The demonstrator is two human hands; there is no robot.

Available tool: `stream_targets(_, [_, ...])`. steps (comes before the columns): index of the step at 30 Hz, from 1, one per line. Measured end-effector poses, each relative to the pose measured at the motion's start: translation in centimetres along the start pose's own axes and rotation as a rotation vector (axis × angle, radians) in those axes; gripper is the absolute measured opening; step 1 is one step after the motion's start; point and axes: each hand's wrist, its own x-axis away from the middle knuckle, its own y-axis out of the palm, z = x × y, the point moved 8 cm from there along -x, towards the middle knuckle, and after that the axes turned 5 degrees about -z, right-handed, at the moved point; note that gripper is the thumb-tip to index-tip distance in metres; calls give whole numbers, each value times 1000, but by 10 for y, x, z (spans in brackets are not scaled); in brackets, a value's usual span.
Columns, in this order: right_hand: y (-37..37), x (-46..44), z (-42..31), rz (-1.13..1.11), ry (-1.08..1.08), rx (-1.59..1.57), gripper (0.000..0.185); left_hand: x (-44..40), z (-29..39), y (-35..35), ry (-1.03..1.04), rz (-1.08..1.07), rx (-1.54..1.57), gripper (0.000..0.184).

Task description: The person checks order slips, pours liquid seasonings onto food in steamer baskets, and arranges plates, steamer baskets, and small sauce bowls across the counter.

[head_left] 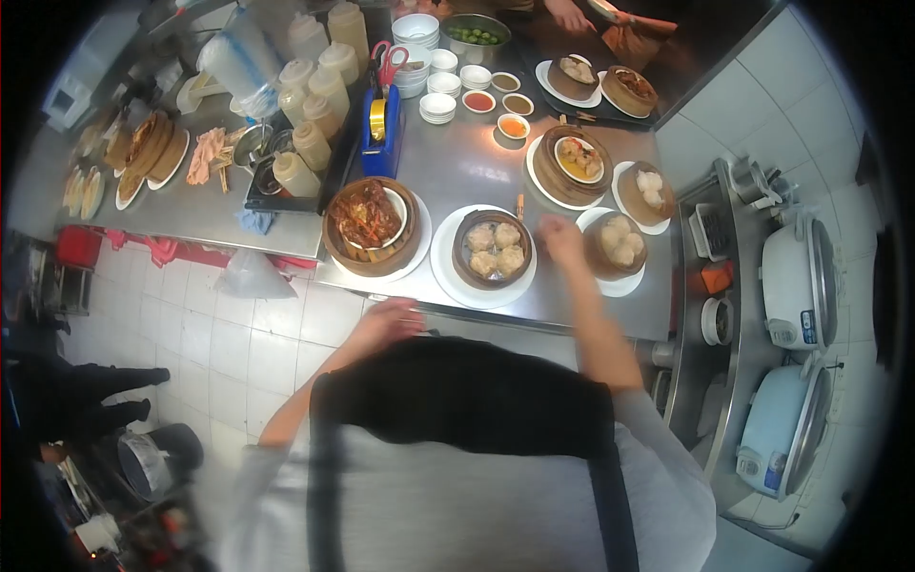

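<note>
The food is carried by a steel counter [448, 176], its surface brightly lit in patches. Along the near edge, a left plate [422, 245], a middle plate [442, 259] and a right plate [615, 284], all white, are set in a row. Beyond the right plate, a round plate [538, 178] and an outer plate [625, 196] are placed. Four sauce dishes [478, 102] are grouped near stacked white bowls [416, 34], beside which a metal bowl [473, 54] is stood. On the left, a blue tape dispenser [380, 153] is set beside a dark tray [281, 204]; towards the far right corner, a black tray [615, 118] is laid.
</note>
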Motion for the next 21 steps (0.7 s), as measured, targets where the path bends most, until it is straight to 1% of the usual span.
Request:
stream_targets(2, [21, -32, -9, -115, 131, -407, 35, -17, -7, 37, -55, -175, -10, 41])
stream_targets(3, [29, -41, -20, -188, 156, -372, 33, -25, -7, 53, -78, -262, -20, 41])
stream_targets(5, [42, -51, -40, -331, 205, -298, 27, -40, -10, 60, -116, -258, 80, 38])
stream_targets(8, [53, -80, -52, -376, 118, -279, 27, -51, -11, 67, -147, -195, 167, 34])
stream_targets(11, [62, -93, -85, -409, 26, -439, 24, -56, -17, 65, -153, -154, 191, 33])
stream_targets(14, [86, -100, -114, -461, -17, -415, 25, -55, -14, 66, -142, -144, 209, 32])
stream_targets(17, [124, -101, -108, -693, 59, -275, 31, -56, -16, 69, -128, -140, 225, 32])
stream_targets(20, [128, -88, -112, -754, 71, -104, 41, -58, -17, 71, -105, -158, 234, 33])
stream_targets(21, [124, -89, -115, -759, 51, -85, 48, -56, -14, 73, -101, -170, 251, 34])
